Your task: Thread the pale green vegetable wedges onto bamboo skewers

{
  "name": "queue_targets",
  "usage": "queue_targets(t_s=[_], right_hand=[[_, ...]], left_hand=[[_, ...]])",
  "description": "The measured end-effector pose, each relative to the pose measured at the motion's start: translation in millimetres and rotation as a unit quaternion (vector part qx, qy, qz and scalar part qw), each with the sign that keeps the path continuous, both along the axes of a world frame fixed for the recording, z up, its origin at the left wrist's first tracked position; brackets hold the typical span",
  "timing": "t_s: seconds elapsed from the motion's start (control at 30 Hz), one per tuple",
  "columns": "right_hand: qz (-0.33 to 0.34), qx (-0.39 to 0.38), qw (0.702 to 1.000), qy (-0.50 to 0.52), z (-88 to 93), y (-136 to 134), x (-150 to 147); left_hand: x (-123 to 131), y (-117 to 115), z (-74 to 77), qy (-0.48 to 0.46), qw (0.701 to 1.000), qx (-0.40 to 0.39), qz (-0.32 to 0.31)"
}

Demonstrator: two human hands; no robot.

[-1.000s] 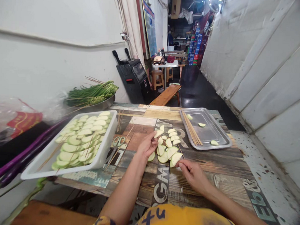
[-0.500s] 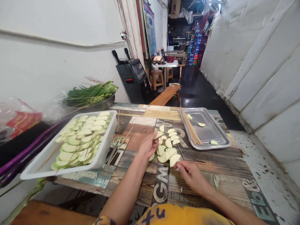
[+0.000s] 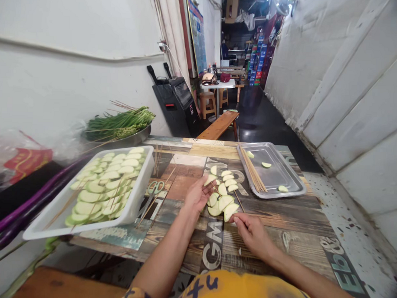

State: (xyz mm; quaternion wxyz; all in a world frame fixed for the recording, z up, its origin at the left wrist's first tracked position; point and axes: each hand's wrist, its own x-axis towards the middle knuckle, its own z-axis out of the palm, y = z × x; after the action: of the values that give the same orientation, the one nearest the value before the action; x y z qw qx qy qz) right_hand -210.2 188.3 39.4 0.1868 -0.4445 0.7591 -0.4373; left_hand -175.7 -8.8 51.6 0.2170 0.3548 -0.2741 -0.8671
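My left hand (image 3: 198, 193) pinches a half-moon zucchini slice (image 3: 210, 180) by its edge, fingers curled; a thin skewer seems to show by its fingertips, but I cannot tell whether it is held. My right hand (image 3: 252, 231) has thumb and forefinger closed on the lower edge of another pale, green-rimmed slice (image 3: 230, 211). Between the hands lies a loose pile of zucchini slices (image 3: 225, 202), with a short row of smaller slices (image 3: 229, 177) behind it. A single skewer (image 3: 239, 201) lies beside the pile, near my right hand.
At left stands a white tub (image 3: 136, 207) of skewered slices, near scissors (image 3: 156, 187) and loose skewers. A metal tray (image 3: 277, 169) at right holds a skewer bundle (image 3: 253, 170) and a few slices. Behind are a bowl of greens (image 3: 121, 124) and a bench (image 3: 219, 126); purple eggplants (image 3: 37, 195) lie far left.
My left hand has turned slightly and its fingers have shifted toward the pile, covering a slice seen beside it before. My right hand stays almost still on its slice.
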Motion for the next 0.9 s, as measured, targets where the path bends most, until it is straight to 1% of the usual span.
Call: queue_targets(t_s=[0.13,0.43,0.9], right_hand=[[-0.003,-0.002,1.0,0.01,-1.9,-1.3,0.8],[-0.008,-0.002,1.0,0.019,-0.8,-2.6,1.7],[-0.014,-0.003,0.999,0.034,-1.1,-2.2,2.4]], left_hand=[[-0.4,3.3,-1.0,-0.001,1.0,-0.014,0.018],[-2.2,9.0,-5.8,0.001,1.0,-0.024,0.003],[-2.9,15.5,-3.5,0.006,1.0,-0.026,-0.006]])
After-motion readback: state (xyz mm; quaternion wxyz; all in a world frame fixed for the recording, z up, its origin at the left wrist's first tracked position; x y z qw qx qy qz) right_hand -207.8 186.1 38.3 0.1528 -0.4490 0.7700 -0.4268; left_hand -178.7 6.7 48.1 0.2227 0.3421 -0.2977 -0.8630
